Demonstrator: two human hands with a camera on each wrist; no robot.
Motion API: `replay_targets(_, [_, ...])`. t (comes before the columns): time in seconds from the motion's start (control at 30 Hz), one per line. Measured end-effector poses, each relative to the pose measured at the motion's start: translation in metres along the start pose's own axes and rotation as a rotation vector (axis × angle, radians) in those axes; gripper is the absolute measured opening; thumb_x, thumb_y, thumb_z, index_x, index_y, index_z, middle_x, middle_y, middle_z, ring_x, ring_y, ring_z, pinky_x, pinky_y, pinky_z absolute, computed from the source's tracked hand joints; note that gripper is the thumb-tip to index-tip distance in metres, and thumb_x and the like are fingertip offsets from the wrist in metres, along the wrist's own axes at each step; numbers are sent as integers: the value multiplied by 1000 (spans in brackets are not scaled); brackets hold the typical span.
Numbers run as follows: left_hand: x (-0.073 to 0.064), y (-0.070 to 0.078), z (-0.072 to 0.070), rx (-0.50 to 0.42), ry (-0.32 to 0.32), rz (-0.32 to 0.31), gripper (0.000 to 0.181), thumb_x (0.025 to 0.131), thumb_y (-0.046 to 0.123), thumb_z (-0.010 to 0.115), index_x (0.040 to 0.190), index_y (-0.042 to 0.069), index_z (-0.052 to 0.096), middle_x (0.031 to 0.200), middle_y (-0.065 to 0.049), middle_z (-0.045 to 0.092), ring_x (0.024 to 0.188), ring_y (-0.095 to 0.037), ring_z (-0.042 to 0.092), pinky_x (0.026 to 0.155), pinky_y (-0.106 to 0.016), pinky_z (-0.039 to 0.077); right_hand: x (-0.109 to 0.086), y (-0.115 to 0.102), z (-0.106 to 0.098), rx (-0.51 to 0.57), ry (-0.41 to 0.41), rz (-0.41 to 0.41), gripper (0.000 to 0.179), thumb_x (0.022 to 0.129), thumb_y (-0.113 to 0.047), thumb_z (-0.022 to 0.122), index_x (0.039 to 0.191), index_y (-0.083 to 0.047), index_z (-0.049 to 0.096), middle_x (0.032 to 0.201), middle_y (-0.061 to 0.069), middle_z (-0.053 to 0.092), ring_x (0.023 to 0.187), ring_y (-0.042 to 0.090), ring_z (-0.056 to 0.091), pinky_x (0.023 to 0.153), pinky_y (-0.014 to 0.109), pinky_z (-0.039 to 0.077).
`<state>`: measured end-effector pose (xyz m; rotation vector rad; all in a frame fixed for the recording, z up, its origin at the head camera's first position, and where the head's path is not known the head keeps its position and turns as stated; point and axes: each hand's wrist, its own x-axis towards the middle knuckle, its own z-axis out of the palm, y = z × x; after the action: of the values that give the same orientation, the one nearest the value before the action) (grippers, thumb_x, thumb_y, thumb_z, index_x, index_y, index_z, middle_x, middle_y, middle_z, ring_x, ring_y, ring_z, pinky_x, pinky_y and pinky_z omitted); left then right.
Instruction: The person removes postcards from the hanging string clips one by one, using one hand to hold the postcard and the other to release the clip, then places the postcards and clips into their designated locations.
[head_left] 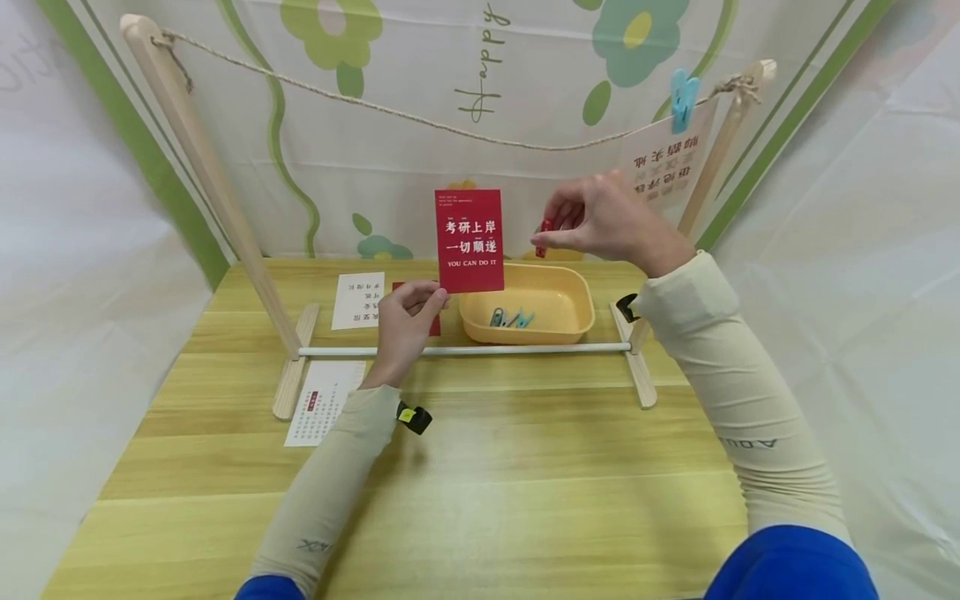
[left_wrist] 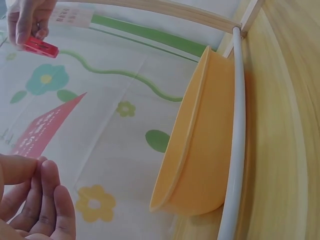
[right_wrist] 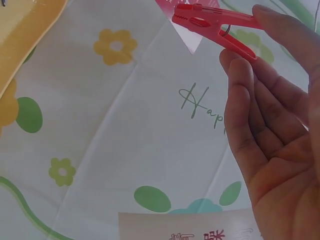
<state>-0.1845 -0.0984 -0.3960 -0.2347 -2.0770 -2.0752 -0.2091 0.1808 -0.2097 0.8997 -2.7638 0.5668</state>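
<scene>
My left hand (head_left: 408,327) pinches a red card (head_left: 470,242) with white lettering by its lower left corner and holds it upright above the table. In the left wrist view the card (left_wrist: 46,131) rises from between thumb and fingers. To its right, my right hand (head_left: 600,218) pinches a red clothespin (head_left: 543,238) by its handle ends. The right wrist view shows the clothespin (right_wrist: 215,25) between thumb and fingers, its nose toward the card. A twine line (head_left: 375,108) sags above both hands. From its right end a white card (head_left: 671,154) hangs by a blue clothespin (head_left: 683,102).
Wooden posts (head_left: 206,183) carry the twine, with a white rod (head_left: 525,349) joining their feet. A yellow tray (head_left: 581,300) behind the rod holds several clothespins (head_left: 512,318). White cards (head_left: 357,302) and another red card (head_left: 435,325) lie at left, one more white card (head_left: 324,404) nearer.
</scene>
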Motion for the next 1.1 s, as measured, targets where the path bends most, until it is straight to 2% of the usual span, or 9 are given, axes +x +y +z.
replay_targets(0.13, [-2, -1, -4, 2, 1, 0, 26, 103, 20, 72, 117, -1, 72, 113, -24, 76, 90, -9, 75, 90, -19, 62, -1, 2, 2, -6, -5, 8, 16, 89, -23, 88, 92, -11, 78, 87, 4, 81, 75, 14, 74, 65, 11, 54])
replay_targets(0.43, [-8, -1, -11, 10, 2, -17, 25, 103, 19, 72, 118, 0, 72, 114, -23, 76, 104, -37, 75, 89, -18, 62, 0, 8, 9, -3, -24, 10, 16, 88, -22, 89, 92, -10, 78, 87, 4, 80, 75, 14, 74, 66, 12, 55])
replay_targets(0.63, [-11, 0, -15, 40, -4, -24, 25, 103, 22, 71, 119, 2, 72, 115, -20, 77, 102, -31, 76, 88, -17, 61, 1, 11, 13, -8, -28, 6, 17, 87, -22, 89, 91, -10, 78, 86, 4, 80, 75, 14, 74, 66, 12, 55])
replay_targets(0.77, [-14, 1, -17, 53, -7, -38, 24, 103, 22, 71, 119, 4, 72, 116, -18, 77, 105, -34, 76, 88, -18, 62, 1, 11, 14, -10, -30, 7, 18, 87, -23, 90, 91, -10, 78, 85, 3, 80, 74, 14, 74, 66, 13, 55])
replay_targets(0.9, [-17, 1, -20, 70, -4, -62, 25, 103, 25, 71, 120, 7, 73, 117, -15, 78, 104, -28, 76, 88, -20, 63, 1, 11, 16, -10, -35, 11, 19, 86, -24, 90, 91, -10, 78, 85, 3, 80, 75, 14, 75, 66, 14, 56])
replay_targets(1.1, [-22, 1, -24, 48, -14, -66, 24, 103, 23, 72, 118, 4, 72, 117, -21, 76, 105, -33, 75, 89, -23, 63, 1, 12, 20, 23, -56, 24, 19, 87, -22, 90, 92, -8, 77, 86, 5, 80, 76, 16, 76, 67, 14, 57])
